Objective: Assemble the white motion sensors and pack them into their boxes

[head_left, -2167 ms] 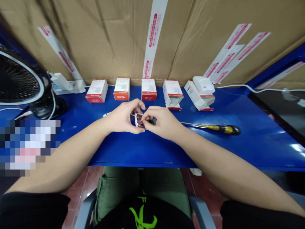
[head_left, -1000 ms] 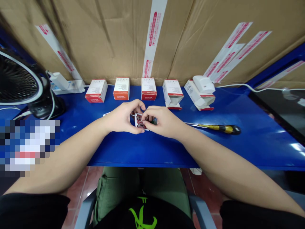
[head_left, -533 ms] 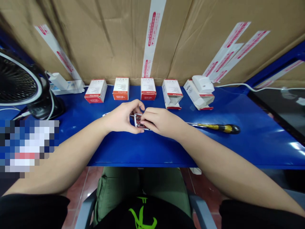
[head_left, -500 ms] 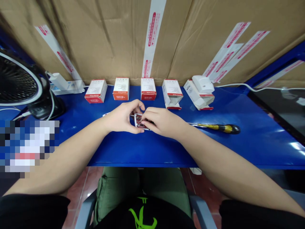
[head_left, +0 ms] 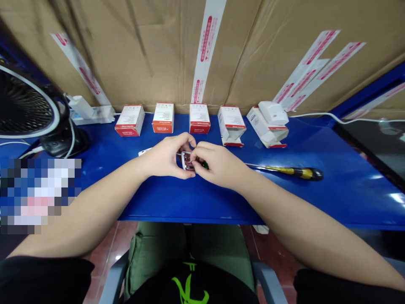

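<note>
My left hand (head_left: 167,157) curls around a small white plastic housing (head_left: 183,161), thumb along the near side and fingers at the far side. Inside it shows a red circuit board (head_left: 187,159) with small parts on it. The fingers of my right hand (head_left: 217,165) are pinched together over the board's right side. A small dark green piece (head_left: 205,165) shows between them, too little of it visible to name. Partly behind my left hand lies a flat white piece (head_left: 144,152). A screwdriver (head_left: 294,172) with a yellow and black handle lies right of my right hand.
Along the cardboard wall stand several small red and white boxes (head_left: 199,116); two have open flaps. A white detector (head_left: 274,113) rests on the rightmost. At the left are a fan (head_left: 27,105) and a power strip (head_left: 103,114). The blue table (head_left: 190,202) has its front edge near my lap.
My right fingers have drawn slightly back from the board, and the dark green piece between them now shows. My left hand still holds the housing. The whole view has shifted a little.
</note>
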{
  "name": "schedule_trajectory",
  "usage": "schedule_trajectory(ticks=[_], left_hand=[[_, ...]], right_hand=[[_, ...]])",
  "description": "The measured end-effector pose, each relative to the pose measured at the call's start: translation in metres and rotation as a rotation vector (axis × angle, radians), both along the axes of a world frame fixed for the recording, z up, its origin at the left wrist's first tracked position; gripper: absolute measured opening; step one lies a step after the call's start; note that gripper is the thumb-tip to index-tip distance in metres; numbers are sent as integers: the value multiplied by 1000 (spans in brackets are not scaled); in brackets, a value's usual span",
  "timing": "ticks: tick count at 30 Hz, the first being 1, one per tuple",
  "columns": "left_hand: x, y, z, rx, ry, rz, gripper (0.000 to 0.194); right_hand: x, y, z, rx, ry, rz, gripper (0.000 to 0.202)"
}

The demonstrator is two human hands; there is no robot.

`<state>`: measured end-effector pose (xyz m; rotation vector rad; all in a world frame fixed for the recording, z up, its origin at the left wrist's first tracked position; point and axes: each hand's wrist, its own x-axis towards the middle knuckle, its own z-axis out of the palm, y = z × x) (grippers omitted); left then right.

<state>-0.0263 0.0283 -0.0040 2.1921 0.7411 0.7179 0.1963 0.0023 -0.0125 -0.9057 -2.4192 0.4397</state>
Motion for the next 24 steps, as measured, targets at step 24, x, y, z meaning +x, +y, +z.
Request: schedule_trajectory(ticks=[24], left_hand=[[-1,1,0,7,0,-13,51]], right_hand=[[2,2,-3,53,-6,41,18]])
